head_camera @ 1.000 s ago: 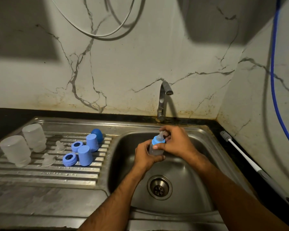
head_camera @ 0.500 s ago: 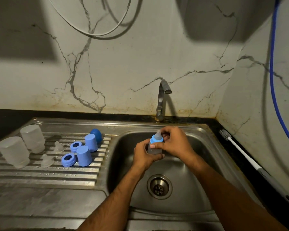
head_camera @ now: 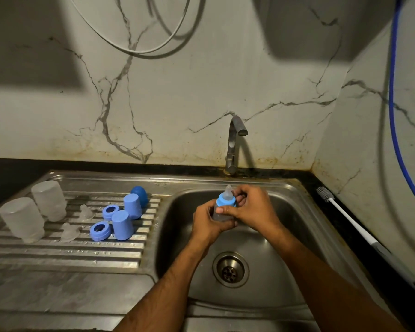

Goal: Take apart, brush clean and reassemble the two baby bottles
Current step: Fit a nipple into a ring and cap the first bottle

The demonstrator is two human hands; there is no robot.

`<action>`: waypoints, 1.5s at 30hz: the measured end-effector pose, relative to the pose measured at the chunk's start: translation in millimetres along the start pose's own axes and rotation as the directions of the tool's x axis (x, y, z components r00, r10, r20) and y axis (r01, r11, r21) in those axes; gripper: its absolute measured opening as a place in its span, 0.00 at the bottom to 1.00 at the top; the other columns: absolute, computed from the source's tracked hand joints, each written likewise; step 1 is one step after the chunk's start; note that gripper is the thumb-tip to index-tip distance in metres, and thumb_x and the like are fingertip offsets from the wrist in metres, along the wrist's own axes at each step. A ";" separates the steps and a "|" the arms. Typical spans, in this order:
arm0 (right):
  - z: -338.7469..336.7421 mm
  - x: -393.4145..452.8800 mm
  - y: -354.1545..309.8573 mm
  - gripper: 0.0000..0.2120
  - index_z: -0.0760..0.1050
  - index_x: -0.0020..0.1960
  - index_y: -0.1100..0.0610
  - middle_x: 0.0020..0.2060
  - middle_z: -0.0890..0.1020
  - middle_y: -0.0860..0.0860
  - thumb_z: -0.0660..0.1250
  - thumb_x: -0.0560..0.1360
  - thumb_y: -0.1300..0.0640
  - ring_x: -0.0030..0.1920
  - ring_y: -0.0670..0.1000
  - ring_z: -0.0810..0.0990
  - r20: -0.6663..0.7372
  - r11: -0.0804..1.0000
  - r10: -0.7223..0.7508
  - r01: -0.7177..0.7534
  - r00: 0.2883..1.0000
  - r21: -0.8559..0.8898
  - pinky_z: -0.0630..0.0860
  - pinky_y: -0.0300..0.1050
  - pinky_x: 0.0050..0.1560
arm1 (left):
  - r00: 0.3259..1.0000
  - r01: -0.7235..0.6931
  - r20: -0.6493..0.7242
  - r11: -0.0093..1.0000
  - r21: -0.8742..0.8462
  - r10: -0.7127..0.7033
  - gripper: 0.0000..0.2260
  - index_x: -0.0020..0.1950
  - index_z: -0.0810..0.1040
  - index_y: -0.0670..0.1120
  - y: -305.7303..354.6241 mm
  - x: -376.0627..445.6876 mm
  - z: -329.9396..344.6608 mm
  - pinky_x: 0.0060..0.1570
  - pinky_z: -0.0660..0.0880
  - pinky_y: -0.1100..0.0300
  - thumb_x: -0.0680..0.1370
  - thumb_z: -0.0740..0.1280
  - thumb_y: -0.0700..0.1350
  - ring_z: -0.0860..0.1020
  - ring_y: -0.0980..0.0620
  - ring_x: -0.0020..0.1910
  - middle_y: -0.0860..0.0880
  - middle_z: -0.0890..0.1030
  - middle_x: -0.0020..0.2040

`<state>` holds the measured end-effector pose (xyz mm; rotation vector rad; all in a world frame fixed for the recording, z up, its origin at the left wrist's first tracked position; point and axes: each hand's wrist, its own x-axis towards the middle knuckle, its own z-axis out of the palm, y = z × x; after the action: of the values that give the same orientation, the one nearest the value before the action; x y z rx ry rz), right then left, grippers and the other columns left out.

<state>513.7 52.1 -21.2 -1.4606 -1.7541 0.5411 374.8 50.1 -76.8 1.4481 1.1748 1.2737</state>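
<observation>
Over the stainless steel sink basin (head_camera: 285, 248), the left hand (head_camera: 209, 225) grips the body of the small clear baby bottle (head_camera: 222, 215) while the right hand (head_camera: 252, 212) pinches its light blue screw collar (head_camera: 225, 201), from which the translucent teat (head_camera: 228, 190) now stands clear of the fingers that half covered it a second ago. That suggests the collar is being screwed home. On the ribbed drainer (head_camera: 58, 250), two frosted bottle bodies (head_camera: 22, 219), blue caps (head_camera: 122, 225), rings (head_camera: 100, 230) and teats (head_camera: 67, 232) lie untouched, awaiting reassembly.
</observation>
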 end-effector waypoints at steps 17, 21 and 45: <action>-6.6 2.3 -2.9 0.30 0.76 0.66 0.55 0.57 0.81 0.48 0.82 0.66 0.57 0.57 0.47 0.81 0.027 0.985 0.013 -0.017 1.000 0.171 0.81 0.39 0.55 | 1.000 -0.002 0.016 1.000 0.011 0.002 0.25 0.62 0.80 0.48 0.1 1.6 0.0 0.57 0.80 0.54 0.67 0.80 0.39 0.82 0.56 0.54 0.52 0.84 0.54; -11.5 3.1 0.1 0.24 0.78 0.64 0.56 0.57 0.84 0.49 0.78 0.70 0.64 0.58 0.48 0.83 0.081 0.983 -0.004 -0.011 0.997 0.183 0.79 0.33 0.52 | 1.000 -0.003 0.027 1.000 0.006 0.003 0.26 0.62 0.80 0.47 -1.0 2.2 1.5 0.56 0.81 0.54 0.66 0.81 0.39 0.83 0.54 0.53 0.51 0.85 0.53; -22.2 3.2 -0.9 0.22 0.80 0.64 0.57 0.57 0.85 0.49 0.76 0.72 0.66 0.58 0.46 0.84 0.176 0.956 -0.015 -0.037 0.984 0.291 0.80 0.44 0.61 | 0.983 0.030 0.183 0.997 -0.076 -0.016 0.19 0.57 0.81 0.43 6.4 0.3 -2.6 0.55 0.80 0.41 0.68 0.79 0.38 0.83 0.43 0.52 0.44 0.85 0.51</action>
<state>530.4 51.6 -6.1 -1.2442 -1.7127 0.9201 372.9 49.3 -70.3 1.4561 1.0065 1.1331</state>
